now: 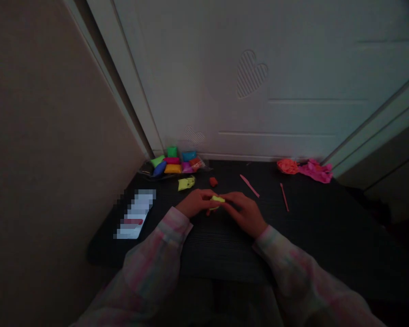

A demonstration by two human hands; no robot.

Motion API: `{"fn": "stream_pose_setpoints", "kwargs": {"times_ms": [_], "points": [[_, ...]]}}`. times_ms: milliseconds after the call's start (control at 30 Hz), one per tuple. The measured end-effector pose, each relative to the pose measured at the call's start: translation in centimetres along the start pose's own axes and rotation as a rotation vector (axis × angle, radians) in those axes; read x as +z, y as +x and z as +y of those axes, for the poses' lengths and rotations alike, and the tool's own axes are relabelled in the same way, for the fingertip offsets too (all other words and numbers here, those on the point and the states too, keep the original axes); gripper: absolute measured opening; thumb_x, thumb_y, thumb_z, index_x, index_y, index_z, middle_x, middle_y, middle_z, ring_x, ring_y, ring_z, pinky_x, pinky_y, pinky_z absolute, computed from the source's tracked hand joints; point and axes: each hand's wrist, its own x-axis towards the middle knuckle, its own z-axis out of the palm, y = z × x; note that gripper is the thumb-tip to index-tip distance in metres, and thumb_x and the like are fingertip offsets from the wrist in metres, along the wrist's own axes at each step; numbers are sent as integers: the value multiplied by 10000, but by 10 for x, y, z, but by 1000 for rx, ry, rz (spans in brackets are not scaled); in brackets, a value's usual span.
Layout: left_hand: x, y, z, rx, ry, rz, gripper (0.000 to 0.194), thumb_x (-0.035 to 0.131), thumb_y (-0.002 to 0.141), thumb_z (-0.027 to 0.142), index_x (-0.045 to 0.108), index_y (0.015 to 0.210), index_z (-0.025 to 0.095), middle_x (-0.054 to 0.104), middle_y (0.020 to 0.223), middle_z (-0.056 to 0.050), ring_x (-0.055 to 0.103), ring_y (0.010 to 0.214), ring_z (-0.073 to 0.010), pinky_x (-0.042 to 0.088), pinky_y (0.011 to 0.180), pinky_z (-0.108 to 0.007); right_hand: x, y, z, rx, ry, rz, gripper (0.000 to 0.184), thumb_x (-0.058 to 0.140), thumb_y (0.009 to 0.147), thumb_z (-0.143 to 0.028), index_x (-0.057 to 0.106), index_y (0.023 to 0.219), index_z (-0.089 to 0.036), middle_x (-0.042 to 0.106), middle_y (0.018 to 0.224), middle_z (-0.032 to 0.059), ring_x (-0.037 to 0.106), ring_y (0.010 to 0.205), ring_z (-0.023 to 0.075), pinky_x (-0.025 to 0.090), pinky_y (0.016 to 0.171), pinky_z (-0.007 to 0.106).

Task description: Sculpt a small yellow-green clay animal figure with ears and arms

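Note:
Both of my hands meet over the middle of the dark table, around a small yellow piece of modelling clay. My left hand has its fingers closed on the left side of it. From the right, my right hand pinches the same piece with thumb and fingertips. A bit of orange-red clay shows just under the yellow, partly hidden by my fingers. Just beyond my hands lies a small red lump of clay, and left of it a yellow clay packet.
A clear bag of several coloured clay packets lies at the back left. A lit phone is at left. Right of my hands lie a pink modelling knife and a thin stick tool. Orange and pink crumpled items sit back right.

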Motion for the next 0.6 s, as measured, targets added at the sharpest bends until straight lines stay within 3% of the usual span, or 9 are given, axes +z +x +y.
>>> {"fn": "stream_pose_setpoints", "kwargs": {"times_ms": [200, 367, 467, 600], "points": [[5, 5, -5, -84, -109, 23, 193, 563, 663, 294, 577, 682, 103, 523, 476, 31, 414, 372, -44, 299, 400, -195, 3, 0, 0, 66, 36, -55, 151, 497, 777, -246, 593, 870, -173, 637, 815, 58, 583, 772, 157, 455, 716, 289], [10, 5, -7, -33, -151, 46, 179, 554, 657, 280, 548, 610, 108, 491, 416, 42, 382, 341, -35, 257, 370, -182, 3, 1, -6, 177, 75, -67, 123, 504, 740, -212, 580, 821, -160, 597, 720, 34, 548, 686, 146, 420, 657, 276], [7, 8, -8, -6, -209, 156, 156, 560, 637, 261, 526, 590, 116, 481, 398, 44, 373, 328, -35, 242, 354, -179, 0, 3, -7, 365, 310, -164, 104, 529, 718, -244, 570, 768, -163, 556, 657, -1, 509, 616, 116, 391, 601, 254], [-3, 11, -11, 58, -374, 399, 145, 542, 630, 263, 484, 614, 132, 460, 434, 49, 385, 356, -40, 241, 353, -176, -8, 0, -3, 558, 804, -455, 139, 608, 661, -281, 566, 712, -158, 548, 612, -30, 474, 541, 71, 358, 534, 212]]}}
